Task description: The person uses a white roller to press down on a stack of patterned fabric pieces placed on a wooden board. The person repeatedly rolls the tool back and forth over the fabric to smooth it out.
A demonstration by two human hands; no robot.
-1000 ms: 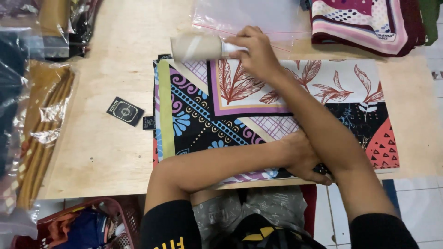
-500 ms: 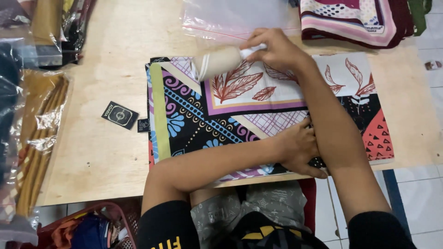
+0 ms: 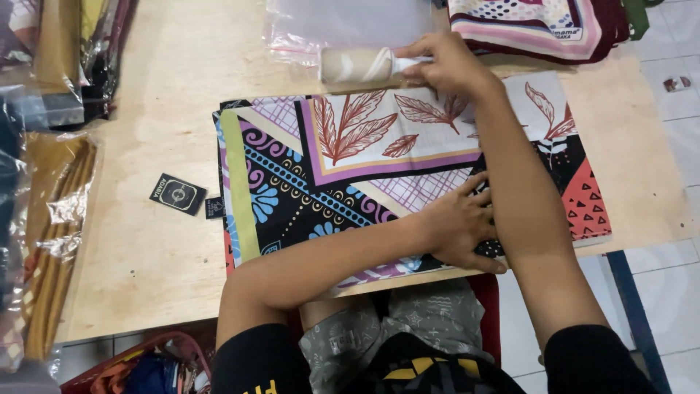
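Both hands are at work on the folded patterned cloth (image 3: 379, 175), which lies flat across the middle of the tabletop (image 3: 138, 255). Left hand (image 3: 459, 226) is open, fingers spread, pressing down on the cloth's near edge. Right hand (image 3: 448, 62) is closed around the handle of a pale lint roller (image 3: 357, 64), held at the cloth's far edge.

A likely slip: the roller's tacky face could drag the top layer and rumple the fold, since only 1 palm pins the fabric — and that palm sits near the right end, leaving the left end loose.

Just beyond the roller lies a clear plastic bag (image 3: 343, 25), close enough to catch on it. A stack of folded cloths (image 3: 532, 25) sits at the far right corner; a small black tag (image 3: 178, 194) lies left of the cloth, and bagged fabrics (image 3: 51, 219) line the left edge.
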